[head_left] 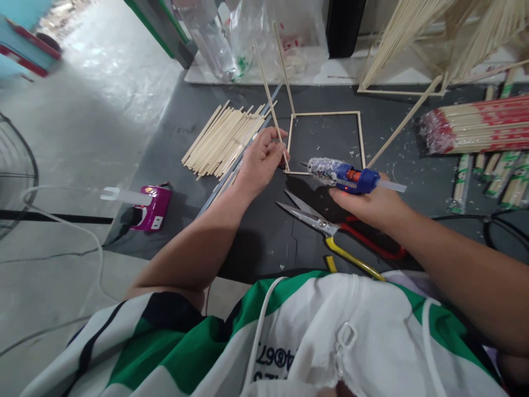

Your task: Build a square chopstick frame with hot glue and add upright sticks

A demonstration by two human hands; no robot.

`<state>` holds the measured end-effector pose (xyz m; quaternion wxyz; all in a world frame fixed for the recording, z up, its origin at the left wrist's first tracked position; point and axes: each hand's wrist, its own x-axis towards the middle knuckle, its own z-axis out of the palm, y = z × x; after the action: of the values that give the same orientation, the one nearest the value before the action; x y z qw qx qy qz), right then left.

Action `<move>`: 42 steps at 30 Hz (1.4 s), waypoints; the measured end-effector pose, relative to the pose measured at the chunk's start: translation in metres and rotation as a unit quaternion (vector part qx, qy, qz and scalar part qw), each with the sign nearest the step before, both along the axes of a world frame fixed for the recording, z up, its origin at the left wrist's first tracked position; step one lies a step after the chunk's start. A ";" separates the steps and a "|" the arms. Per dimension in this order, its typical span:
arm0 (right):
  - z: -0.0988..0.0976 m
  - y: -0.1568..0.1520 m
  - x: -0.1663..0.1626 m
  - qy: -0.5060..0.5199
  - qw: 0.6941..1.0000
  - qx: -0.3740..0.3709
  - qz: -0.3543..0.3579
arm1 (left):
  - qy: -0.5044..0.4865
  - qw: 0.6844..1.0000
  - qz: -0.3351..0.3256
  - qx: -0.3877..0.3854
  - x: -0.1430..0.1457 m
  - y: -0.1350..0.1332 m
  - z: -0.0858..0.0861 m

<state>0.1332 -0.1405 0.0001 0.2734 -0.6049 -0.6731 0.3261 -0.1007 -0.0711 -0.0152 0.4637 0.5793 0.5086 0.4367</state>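
Note:
Between the fingers of my left hand a thin wooden stick stands tilted at the near left corner of a square stick frame lying on the table. A second upright stick rises from the frame's far left corner. My right hand is wrapped round a blue hot glue gun, whose nozzle points left toward that near corner, a little apart from it. A clear glue stick pokes out of the gun's back. Another slanting stick rises near the frame's right side.
Large scissors lie partly spread below the glue gun. A pile of cut sticks is left of my left hand. A purple power adapter sits at the left edge; wrapped stick bundles lie right. Finished-looking stick structures stand behind.

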 end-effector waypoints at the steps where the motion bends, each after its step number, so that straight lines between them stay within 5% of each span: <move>1: 0.000 0.000 0.000 0.001 1.000 0.000 0.001 | 0.005 1.000 -0.001 0.002 0.000 0.000 0.000; 16: -0.007 0.002 -0.003 0.018 0.999 0.010 0.028 | 0.101 0.989 -0.052 0.092 -0.011 0.013 -0.016; 42: -0.004 0.003 -0.003 -0.019 1.000 -0.014 0.014 | 0.097 0.994 -0.039 0.036 -0.007 0.011 -0.004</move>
<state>0.1302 -0.1371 -0.0040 0.2475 -0.6056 -0.6817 0.3274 -0.1075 -0.0605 -0.0194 0.4082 0.6545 0.5121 0.3778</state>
